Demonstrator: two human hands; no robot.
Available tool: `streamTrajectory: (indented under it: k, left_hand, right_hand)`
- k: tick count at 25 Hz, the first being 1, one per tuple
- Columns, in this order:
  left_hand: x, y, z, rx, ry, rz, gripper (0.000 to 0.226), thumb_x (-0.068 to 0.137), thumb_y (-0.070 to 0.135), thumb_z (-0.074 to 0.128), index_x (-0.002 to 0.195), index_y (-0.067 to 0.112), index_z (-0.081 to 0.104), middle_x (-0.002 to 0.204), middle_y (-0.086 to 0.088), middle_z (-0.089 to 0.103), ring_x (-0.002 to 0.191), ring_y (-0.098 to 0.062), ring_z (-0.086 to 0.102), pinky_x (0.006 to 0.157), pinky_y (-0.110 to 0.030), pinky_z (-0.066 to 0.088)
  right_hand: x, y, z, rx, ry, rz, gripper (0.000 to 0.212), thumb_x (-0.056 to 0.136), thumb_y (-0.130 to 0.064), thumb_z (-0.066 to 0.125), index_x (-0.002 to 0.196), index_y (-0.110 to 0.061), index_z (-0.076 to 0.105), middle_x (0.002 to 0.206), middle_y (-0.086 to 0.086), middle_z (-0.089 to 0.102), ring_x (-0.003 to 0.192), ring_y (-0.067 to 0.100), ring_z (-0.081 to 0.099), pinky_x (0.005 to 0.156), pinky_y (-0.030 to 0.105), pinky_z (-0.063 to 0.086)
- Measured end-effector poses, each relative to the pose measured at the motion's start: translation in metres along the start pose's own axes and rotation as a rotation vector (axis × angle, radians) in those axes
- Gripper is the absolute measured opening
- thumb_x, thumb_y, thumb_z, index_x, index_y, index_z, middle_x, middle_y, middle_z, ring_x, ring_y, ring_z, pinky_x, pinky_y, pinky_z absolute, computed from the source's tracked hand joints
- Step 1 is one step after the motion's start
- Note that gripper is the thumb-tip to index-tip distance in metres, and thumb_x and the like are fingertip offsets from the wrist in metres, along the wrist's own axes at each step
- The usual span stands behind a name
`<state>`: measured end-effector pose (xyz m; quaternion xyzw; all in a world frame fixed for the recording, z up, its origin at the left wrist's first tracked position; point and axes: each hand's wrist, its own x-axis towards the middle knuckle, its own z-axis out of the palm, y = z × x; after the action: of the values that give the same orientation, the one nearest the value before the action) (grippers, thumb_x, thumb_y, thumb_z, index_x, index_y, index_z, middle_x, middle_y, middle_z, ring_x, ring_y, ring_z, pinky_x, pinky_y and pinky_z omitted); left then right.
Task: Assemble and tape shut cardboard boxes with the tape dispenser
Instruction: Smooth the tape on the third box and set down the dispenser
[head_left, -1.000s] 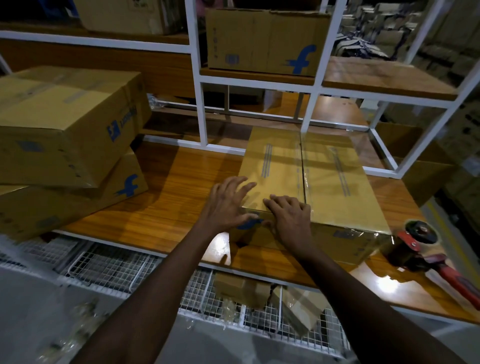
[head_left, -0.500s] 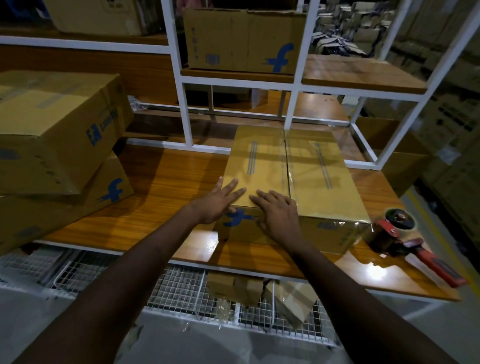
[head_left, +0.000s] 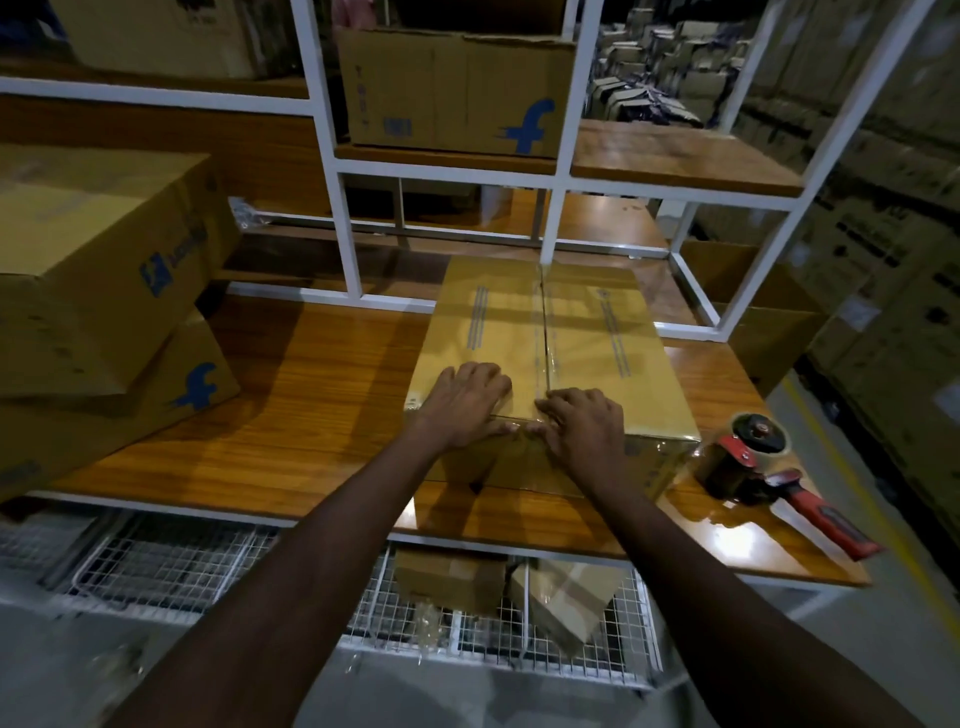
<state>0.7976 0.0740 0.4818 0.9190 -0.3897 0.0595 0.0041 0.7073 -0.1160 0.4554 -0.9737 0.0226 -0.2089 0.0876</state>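
Observation:
A closed cardboard box (head_left: 608, 338) lies on the wooden worktable (head_left: 311, 410), with clear tape along its centre seam. My left hand (head_left: 467, 402) lies flat on the box's near left top corner, thumb over the front edge. My right hand (head_left: 584, 423) presses flat on the near edge at the seam, fingers spread over the tape end. The red-handled tape dispenser (head_left: 763, 467) rests on the table just right of the box, untouched.
Two large stacked boxes (head_left: 104, 291) fill the table's left side. A white metal rack (head_left: 550, 171) rises behind, with another box (head_left: 457, 93) on its shelf. Small boxes (head_left: 561, 597) sit in a wire basket under the table.
My left hand has moved from the box's front left corner up onto its top, closer to my right hand. My right hand stays pressed at the near seam.

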Motion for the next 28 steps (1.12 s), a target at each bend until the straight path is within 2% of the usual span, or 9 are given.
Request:
streamTrajectory:
  k: [3, 6, 9, 11, 14, 17, 20, 24, 28]
  left_hand:
    - [0.004, 0.002, -0.001, -0.026, 0.015, -0.032, 0.062, 0.085, 0.067, 0.05, 0.131, 0.026, 0.043, 0.145, -0.004, 0.037, 0.132, -0.026, 0.034, 0.104, -0.049, 0.032]
    - [0.007, 0.007, -0.001, -0.002, 0.028, -0.022, 0.063, 0.083, 0.071, 0.047, 0.129, 0.028, 0.044, 0.141, -0.004, 0.04, 0.128, -0.025, 0.037, 0.1, -0.049, 0.034]
    - [0.008, 0.016, 0.006, 0.015, 0.071, -0.054, 0.063, 0.083, 0.072, 0.047, 0.129, 0.029, 0.044, 0.14, -0.002, 0.04, 0.124, -0.025, 0.039, 0.096, -0.045, 0.035]
    - [0.006, 0.018, 0.01, -0.003, 0.083, -0.087, 0.064, 0.082, 0.069, 0.053, 0.13, 0.029, 0.043, 0.141, -0.002, 0.038, 0.124, -0.024, 0.039, 0.095, -0.042, 0.034]
    - [0.007, 0.025, 0.011, -0.028, 0.083, -0.151, 0.075, 0.07, 0.066, 0.065, 0.129, 0.027, 0.043, 0.14, -0.003, 0.038, 0.124, -0.025, 0.037, 0.097, -0.043, 0.032]
    - [0.021, 0.046, 0.007, -0.066, 0.101, -0.102, 0.081, 0.066, 0.073, 0.061, 0.131, 0.028, 0.043, 0.14, -0.005, 0.038, 0.127, -0.026, 0.037, 0.099, -0.046, 0.03]
    - [0.044, 0.075, 0.001, -0.035, 0.092, -0.024, 0.077, 0.074, 0.073, 0.057, 0.137, 0.033, 0.038, 0.144, -0.003, 0.037, 0.131, -0.025, 0.035, 0.101, -0.048, 0.029]
    - [0.064, 0.092, -0.002, 0.032, 0.045, 0.034, 0.067, 0.079, 0.069, 0.056, 0.134, 0.035, 0.043, 0.14, -0.001, 0.041, 0.128, -0.024, 0.038, 0.1, -0.048, 0.03]
    - [0.062, 0.097, 0.004, 0.024, 0.062, 0.029, 0.057, 0.078, 0.064, 0.056, 0.125, 0.033, 0.049, 0.133, 0.0, 0.043, 0.118, -0.024, 0.043, 0.095, -0.044, 0.033]
  right_hand:
    - [-0.012, 0.001, 0.01, -0.064, 0.049, -0.038, 0.042, 0.082, -0.043, 0.07, 0.121, -0.029, 0.062, 0.125, -0.005, 0.063, 0.118, 0.023, 0.052, 0.094, 0.045, 0.04]
    - [-0.011, -0.001, 0.007, -0.052, 0.017, -0.038, 0.046, 0.081, -0.039, 0.069, 0.125, -0.03, 0.058, 0.129, -0.005, 0.06, 0.125, 0.023, 0.049, 0.099, 0.046, 0.037]
    - [-0.01, 0.008, -0.003, -0.055, -0.043, -0.077, 0.051, 0.081, -0.051, 0.064, 0.129, -0.035, 0.056, 0.137, -0.009, 0.056, 0.131, 0.023, 0.045, 0.102, 0.047, 0.033]
    - [-0.013, 0.03, -0.014, -0.002, 0.03, -0.015, 0.048, 0.082, -0.058, 0.059, 0.123, -0.033, 0.062, 0.132, -0.008, 0.06, 0.125, 0.023, 0.049, 0.1, 0.046, 0.034]
    - [-0.026, 0.07, -0.027, 0.026, 0.151, 0.091, 0.037, 0.079, -0.055, 0.066, 0.104, -0.028, 0.07, 0.109, -0.005, 0.067, 0.103, 0.023, 0.057, 0.087, 0.041, 0.04]
    - [-0.03, 0.085, -0.026, -0.016, 0.167, 0.096, 0.026, 0.079, -0.047, 0.072, 0.096, -0.027, 0.071, 0.101, -0.005, 0.067, 0.094, 0.023, 0.056, 0.081, 0.039, 0.04]
    - [-0.034, 0.085, -0.021, -0.06, 0.174, 0.072, 0.026, 0.077, -0.04, 0.076, 0.098, -0.026, 0.069, 0.1, -0.005, 0.065, 0.091, 0.022, 0.053, 0.078, 0.037, 0.036]
    - [-0.043, 0.09, -0.021, -0.085, 0.145, -0.016, 0.037, 0.077, -0.032, 0.075, 0.112, -0.027, 0.063, 0.111, -0.004, 0.063, 0.097, 0.024, 0.053, 0.082, 0.038, 0.035]
    - [-0.04, 0.101, -0.042, 0.115, 0.046, 0.001, 0.033, 0.08, -0.034, 0.071, 0.113, -0.032, 0.067, 0.114, -0.009, 0.066, 0.103, 0.019, 0.055, 0.086, 0.038, 0.036]
